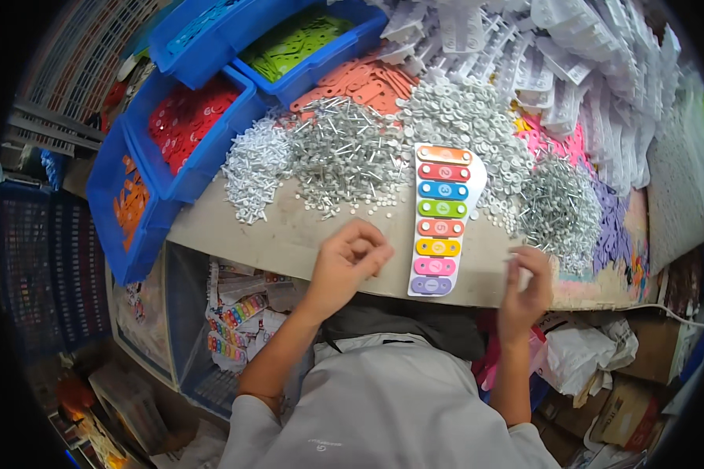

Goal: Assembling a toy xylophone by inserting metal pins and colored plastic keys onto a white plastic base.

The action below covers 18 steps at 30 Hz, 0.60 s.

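A toy xylophone [416, 270] with a white base lies on the table before me, its coloured bars in a column. White round caps sit on the ends of the upper bars. The yellow bar [437, 247], pink bar [435, 266] and purple bar [432, 286] at the near end show small grey or pale dots instead. To its left, my left hand [353, 259] hovers with curled fingers and the thumb against them. My right hand [526, 291] is to its right, fingers bent toward the thumb, near a heap of metal pins [559, 205]. Anything small in either hand is hidden.
Heaps of white pins [254, 168], metal pins [340, 148] and round caps [461, 113] cover the table's far side. Blue bins [152, 187] of coloured bars stand at left. White plastic bases [579, 47] pile up at far right. Purple bars [612, 227] lie rightmost.
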### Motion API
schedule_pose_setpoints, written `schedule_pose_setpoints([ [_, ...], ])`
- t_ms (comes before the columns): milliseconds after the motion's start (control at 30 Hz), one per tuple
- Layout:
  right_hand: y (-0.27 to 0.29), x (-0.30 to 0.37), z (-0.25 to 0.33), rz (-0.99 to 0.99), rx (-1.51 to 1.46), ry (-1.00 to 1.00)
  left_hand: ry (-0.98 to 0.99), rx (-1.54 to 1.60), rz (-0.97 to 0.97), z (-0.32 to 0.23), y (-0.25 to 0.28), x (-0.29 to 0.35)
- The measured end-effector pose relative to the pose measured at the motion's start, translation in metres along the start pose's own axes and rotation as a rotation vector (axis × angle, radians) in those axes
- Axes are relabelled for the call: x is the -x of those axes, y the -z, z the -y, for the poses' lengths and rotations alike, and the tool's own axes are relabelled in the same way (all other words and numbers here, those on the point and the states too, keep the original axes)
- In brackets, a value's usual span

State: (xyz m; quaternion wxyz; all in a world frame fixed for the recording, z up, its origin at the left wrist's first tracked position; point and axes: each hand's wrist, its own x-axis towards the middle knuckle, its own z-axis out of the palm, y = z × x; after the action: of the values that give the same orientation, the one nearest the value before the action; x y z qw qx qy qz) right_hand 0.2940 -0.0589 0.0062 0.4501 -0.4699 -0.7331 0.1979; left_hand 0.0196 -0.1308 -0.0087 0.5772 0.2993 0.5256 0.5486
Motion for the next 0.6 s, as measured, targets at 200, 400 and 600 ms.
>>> schedule_pose_setpoints([
  [200, -0.041, -0.005, 0.013, 0.153, -0.045, 0.061, 0.167, 0.216, 0.149, 0.012, -0.023, -0.021],
  [400, -0.046, -0.006, 0.006, 0.208, 0.021, 0.162, 0.174, 0.161, 0.206, 0.016, -0.025, -0.033],
  [600, -0.044, -0.005, 0.007, 0.251, -0.052, 0.044, 0.227, 0.014, 0.209, 0.013, -0.024, -0.037],
])
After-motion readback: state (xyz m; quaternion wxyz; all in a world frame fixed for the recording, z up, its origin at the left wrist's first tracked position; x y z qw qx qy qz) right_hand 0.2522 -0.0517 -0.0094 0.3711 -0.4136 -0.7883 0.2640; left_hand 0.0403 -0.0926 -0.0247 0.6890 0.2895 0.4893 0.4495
